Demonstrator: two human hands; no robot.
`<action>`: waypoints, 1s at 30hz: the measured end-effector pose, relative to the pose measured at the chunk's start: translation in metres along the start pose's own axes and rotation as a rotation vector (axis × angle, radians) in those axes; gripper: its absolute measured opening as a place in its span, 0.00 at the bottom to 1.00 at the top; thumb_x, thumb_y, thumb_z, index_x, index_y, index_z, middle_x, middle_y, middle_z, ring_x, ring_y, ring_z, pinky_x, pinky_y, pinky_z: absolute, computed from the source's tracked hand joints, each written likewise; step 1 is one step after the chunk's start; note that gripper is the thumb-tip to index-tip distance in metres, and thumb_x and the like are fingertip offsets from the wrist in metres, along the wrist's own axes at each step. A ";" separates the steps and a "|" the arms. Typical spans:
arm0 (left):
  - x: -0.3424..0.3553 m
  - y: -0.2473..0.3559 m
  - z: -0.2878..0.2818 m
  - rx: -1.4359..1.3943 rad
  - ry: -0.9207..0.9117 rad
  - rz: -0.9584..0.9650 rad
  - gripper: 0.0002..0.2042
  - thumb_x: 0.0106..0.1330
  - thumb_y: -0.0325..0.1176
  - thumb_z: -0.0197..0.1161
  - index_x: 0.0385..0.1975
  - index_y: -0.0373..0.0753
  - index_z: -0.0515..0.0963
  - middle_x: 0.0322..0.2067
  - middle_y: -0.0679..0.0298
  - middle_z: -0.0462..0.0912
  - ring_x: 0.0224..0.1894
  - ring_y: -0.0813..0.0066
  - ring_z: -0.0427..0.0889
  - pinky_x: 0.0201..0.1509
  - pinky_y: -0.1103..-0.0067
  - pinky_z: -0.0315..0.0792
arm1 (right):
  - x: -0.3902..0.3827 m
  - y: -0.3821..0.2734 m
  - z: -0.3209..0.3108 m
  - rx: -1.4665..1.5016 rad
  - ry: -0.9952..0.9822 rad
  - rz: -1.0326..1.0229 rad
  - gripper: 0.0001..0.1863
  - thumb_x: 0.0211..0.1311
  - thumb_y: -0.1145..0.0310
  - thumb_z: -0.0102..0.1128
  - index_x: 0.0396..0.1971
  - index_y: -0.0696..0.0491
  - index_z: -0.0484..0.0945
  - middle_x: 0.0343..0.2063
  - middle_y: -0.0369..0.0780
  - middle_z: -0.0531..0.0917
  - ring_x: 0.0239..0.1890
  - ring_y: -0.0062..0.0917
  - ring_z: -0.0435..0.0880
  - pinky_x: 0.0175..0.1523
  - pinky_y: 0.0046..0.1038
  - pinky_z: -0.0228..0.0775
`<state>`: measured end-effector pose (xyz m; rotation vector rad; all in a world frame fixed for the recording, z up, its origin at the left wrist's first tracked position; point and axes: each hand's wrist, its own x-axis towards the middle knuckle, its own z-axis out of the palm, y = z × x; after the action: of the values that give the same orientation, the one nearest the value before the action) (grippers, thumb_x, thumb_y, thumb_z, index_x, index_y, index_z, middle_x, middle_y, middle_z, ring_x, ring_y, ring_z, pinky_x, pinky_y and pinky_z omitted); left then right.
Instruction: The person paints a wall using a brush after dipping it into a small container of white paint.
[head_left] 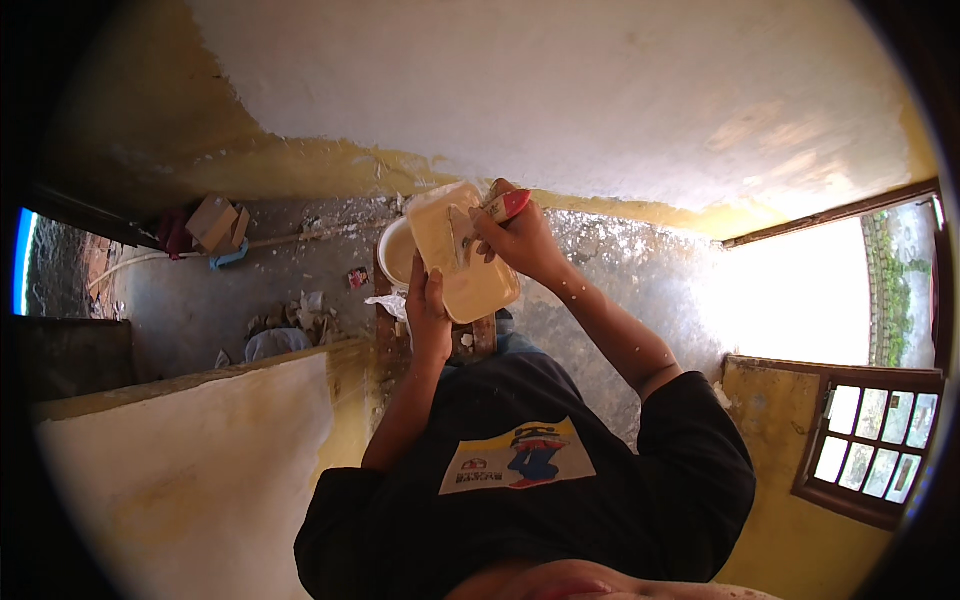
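Note:
My left hand [430, 318] grips the near left edge of a shallow cream plastic tray [482, 291], which is tilted up in front of me. In my right hand [522, 240] is a putty knife [509, 206] with a red handle, fingers closed round it. Its pale blade lies against the tray's inner face, where whitish paste is smeared. Partly behind the tray stands a round white bucket [386, 268], its inside only partly visible. Small white specks dot my right forearm.
A brown wooden stand [484, 337] is under the bucket. Ahead rises a wall [560, 90] coated white over yellow. A low wall [220, 430] is at left. Cardboard boxes [213, 224], rubble [310, 318] and a pale sack [278, 343] lie on the floor.

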<state>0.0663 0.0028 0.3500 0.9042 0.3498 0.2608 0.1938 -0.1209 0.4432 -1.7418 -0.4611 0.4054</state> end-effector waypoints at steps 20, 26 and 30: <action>-0.005 -0.003 -0.003 0.003 -0.044 0.004 0.32 0.79 0.39 0.54 0.78 0.36 0.51 0.67 0.56 0.70 0.64 0.69 0.75 0.63 0.73 0.74 | -0.004 -0.007 0.005 -0.196 -0.129 -0.153 0.14 0.71 0.64 0.63 0.42 0.59 0.72 0.26 0.38 0.86 0.27 0.18 0.88 0.32 0.24 0.80; -0.005 0.000 0.001 -0.003 -0.015 0.040 0.32 0.79 0.39 0.54 0.78 0.38 0.52 0.68 0.58 0.68 0.65 0.69 0.73 0.64 0.72 0.73 | -0.001 -0.003 0.010 -0.407 -0.050 -0.357 0.14 0.66 0.65 0.67 0.40 0.57 0.72 0.26 0.43 0.85 0.27 0.31 0.88 0.33 0.29 0.80; 0.002 -0.001 -0.004 0.014 -0.009 0.088 0.32 0.79 0.41 0.54 0.78 0.39 0.53 0.69 0.59 0.67 0.66 0.70 0.72 0.65 0.72 0.72 | -0.005 -0.010 0.005 -0.536 -0.089 -0.574 0.12 0.62 0.66 0.67 0.34 0.54 0.72 0.28 0.43 0.81 0.28 0.41 0.85 0.34 0.37 0.78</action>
<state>0.0671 0.0060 0.3467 0.9351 0.3043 0.3354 0.1858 -0.1172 0.4523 -1.9939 -1.1785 -0.0668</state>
